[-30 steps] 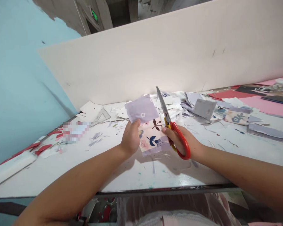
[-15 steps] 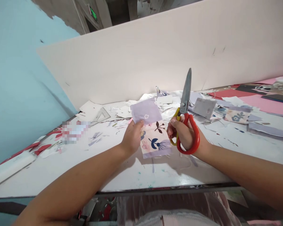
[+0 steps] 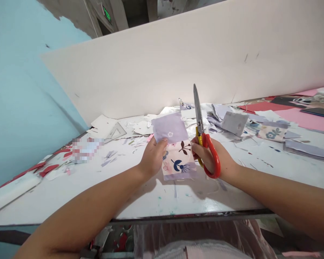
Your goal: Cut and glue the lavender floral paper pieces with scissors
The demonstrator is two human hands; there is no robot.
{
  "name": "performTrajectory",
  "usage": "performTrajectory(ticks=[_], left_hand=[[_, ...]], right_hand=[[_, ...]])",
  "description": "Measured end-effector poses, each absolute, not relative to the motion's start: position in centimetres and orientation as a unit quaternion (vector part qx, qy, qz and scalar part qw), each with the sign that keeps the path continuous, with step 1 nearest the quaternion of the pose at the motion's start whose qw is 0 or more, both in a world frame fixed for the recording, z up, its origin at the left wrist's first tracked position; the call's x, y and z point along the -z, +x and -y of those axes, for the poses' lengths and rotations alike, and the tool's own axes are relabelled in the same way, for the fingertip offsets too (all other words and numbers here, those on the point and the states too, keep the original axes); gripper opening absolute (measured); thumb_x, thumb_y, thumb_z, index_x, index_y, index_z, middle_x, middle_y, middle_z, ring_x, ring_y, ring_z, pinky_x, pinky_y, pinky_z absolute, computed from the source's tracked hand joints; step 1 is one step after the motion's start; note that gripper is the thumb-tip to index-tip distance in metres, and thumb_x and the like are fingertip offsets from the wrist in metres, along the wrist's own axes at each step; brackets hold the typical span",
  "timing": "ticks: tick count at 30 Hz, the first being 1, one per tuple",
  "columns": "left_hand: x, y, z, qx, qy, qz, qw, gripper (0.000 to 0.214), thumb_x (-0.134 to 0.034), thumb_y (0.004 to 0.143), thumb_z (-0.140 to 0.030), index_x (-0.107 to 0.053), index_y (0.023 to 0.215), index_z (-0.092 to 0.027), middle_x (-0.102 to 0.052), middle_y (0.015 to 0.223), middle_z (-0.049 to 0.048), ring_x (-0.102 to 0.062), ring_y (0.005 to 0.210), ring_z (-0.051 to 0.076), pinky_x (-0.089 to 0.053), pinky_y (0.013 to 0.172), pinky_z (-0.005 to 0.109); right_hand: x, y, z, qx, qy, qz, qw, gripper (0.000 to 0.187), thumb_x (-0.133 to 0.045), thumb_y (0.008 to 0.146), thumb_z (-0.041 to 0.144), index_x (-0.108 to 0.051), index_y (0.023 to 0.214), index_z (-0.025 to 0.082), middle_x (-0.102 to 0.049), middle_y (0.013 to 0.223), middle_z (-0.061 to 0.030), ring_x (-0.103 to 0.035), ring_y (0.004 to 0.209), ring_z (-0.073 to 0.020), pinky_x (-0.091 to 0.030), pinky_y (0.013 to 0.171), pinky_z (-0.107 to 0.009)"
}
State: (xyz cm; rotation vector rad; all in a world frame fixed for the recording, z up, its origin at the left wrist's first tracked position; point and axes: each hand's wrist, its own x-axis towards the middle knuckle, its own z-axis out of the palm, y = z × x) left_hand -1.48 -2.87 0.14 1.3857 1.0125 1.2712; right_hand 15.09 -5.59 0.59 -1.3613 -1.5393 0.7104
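My left hand [image 3: 152,158] pinches the left edge of a floral fabric piece [image 3: 179,162], thumb on top. Its upper part is plain lilac with a small white flower; below, dark blue and brown plants are printed on cream, with a lilac strip at the bottom. My right hand [image 3: 223,155] grips a pair of scissors [image 3: 198,108] with one red and one yellow handle. The blades are closed and point up, away from the fabric. The thumb and fingers of that hand are at the fabric's right edge; some fingers are hidden behind the handles.
Fabric and paper scraps [image 3: 145,126] lie heaped along the white upright board [image 3: 156,72]. A clear set square [image 3: 116,131] rests at the left. More lilac and floral pieces [image 3: 272,131] lie at the right, near pink and red sheets. A white roll [image 3: 13,192] lies at the left edge.
My right hand has moved left to the fabric's right edge, and the scissors have swung so their tip leans left. The fabric piece has shifted slightly right in my left hand.
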Motion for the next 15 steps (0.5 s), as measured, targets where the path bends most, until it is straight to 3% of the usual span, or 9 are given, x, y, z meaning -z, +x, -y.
performTrajectory(ticks=[5, 10, 12, 15], left_hand=[[-0.1, -1.5, 2.5, -0.569, 0.615, -0.403, 0.368, 0.025, -0.050, 0.076, -0.041, -0.052, 0.093, -0.023, -0.053, 0.075, -0.0007, -0.049, 0.069, 0.012, -0.040, 0.065, 0.026], [-0.2, -1.9, 2.2, -0.591, 0.720, -0.318, 0.179, 0.012, -0.047, 0.080, -0.031, -0.056, 0.081, -0.022, -0.046, 0.087, 0.0042, -0.046, 0.088, 0.016, -0.039, 0.079, 0.030], [-0.1, -2.1, 2.1, -0.574, 0.756, -0.282, 0.138, 0.009, -0.051, 0.077, -0.027, -0.057, 0.079, -0.022, -0.043, 0.091, 0.0058, -0.042, 0.099, 0.019, -0.038, 0.085, 0.033], [0.2, -2.2, 2.1, -0.557, 0.758, -0.302, 0.155, 0.007, -0.060, 0.069, -0.026, -0.058, 0.075, -0.022, -0.037, 0.107, 0.0069, -0.035, 0.111, 0.023, -0.037, 0.089, 0.036]], right_hand=[[0.4, 15.3, 5.2, -0.355, -0.493, 0.602, 0.518, 0.037, -0.043, 0.081, 0.044, -0.040, 0.053, 0.020, -0.049, 0.045, 0.0028, -0.053, 0.048, -0.0124, -0.043, 0.052, -0.025], [0.6, 15.1, 4.5, -0.515, -0.412, 0.515, 0.548, 0.043, -0.043, 0.075, 0.060, -0.048, 0.065, 0.019, -0.054, 0.050, 0.0007, -0.056, 0.048, -0.0148, -0.045, 0.047, -0.026], [0.6, 15.1, 4.2, -0.560, -0.390, 0.481, 0.550, 0.039, -0.053, 0.070, 0.057, -0.048, 0.064, 0.019, -0.053, 0.051, 0.0022, -0.053, 0.044, -0.0123, -0.043, 0.043, -0.024], [0.5, 15.2, 4.2, -0.584, -0.378, 0.473, 0.540, 0.029, -0.071, 0.059, 0.034, -0.047, 0.062, 0.018, -0.051, 0.054, 0.0051, -0.052, 0.045, -0.0095, -0.045, 0.046, -0.023]])
